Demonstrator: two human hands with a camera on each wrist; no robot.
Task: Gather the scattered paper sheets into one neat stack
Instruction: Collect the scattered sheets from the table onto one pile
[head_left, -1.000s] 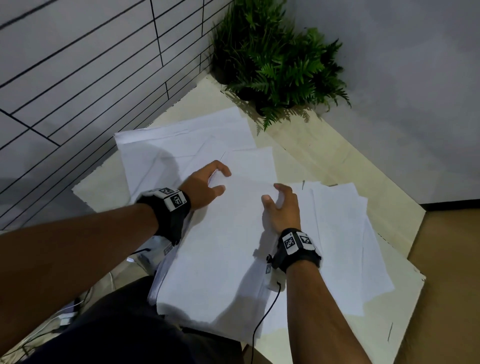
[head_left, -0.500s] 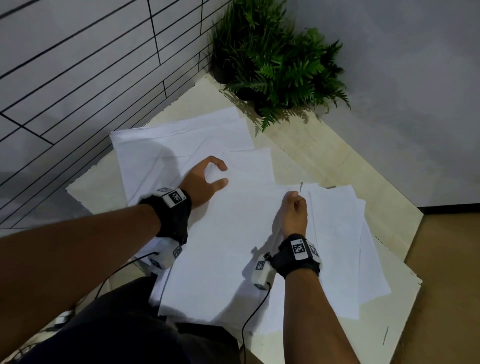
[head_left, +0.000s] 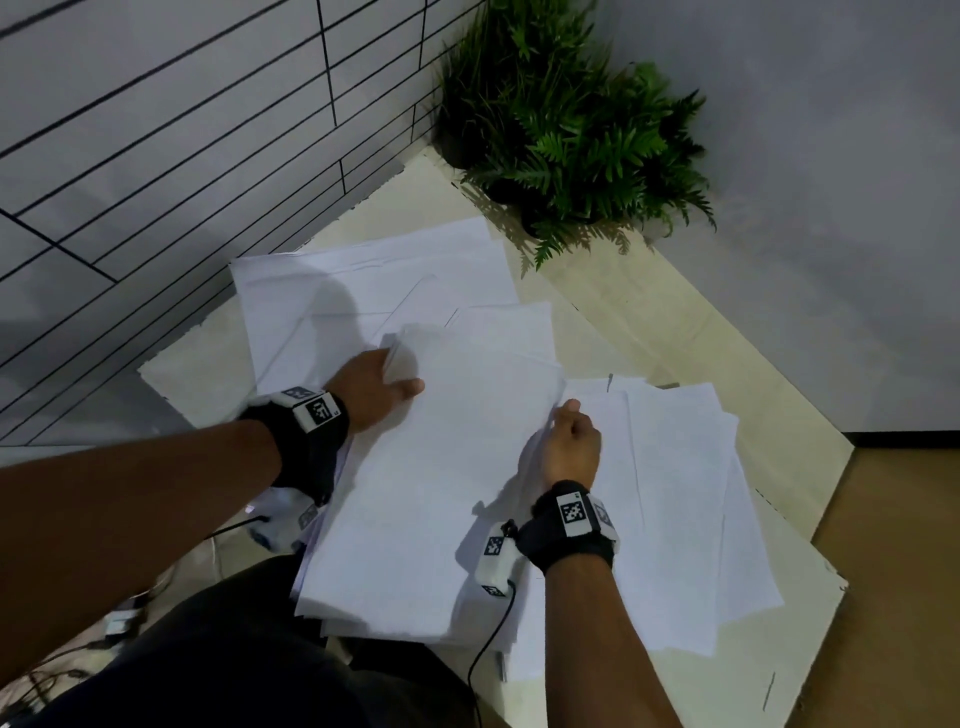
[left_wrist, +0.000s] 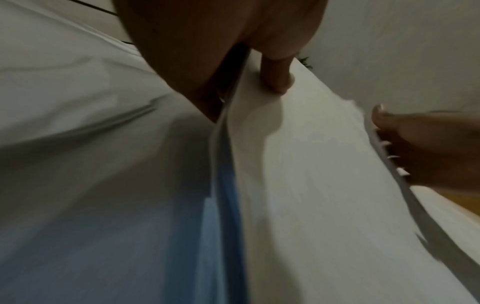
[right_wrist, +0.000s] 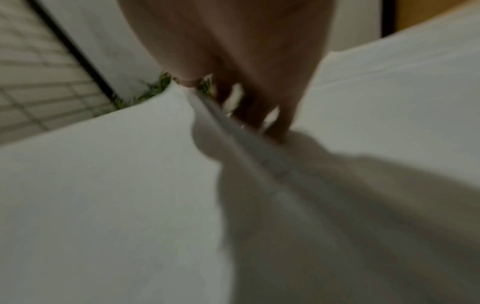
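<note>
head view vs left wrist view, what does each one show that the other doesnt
Only the head view shows the whole spread: loose sheets fanned to the right, more sheets by the tiled wall, the full fern and the beige board.

Only the left wrist view shows the bundle's layered edge up close, with the left thumb pressed on top.

Both show the bundle held at opposite edges by the left hand and right hand.

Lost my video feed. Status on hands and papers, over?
Left hand and right hand grip opposite edges of the center bundle. Loose sheets still fanned right, more behind. Nothing blocking.
</note>
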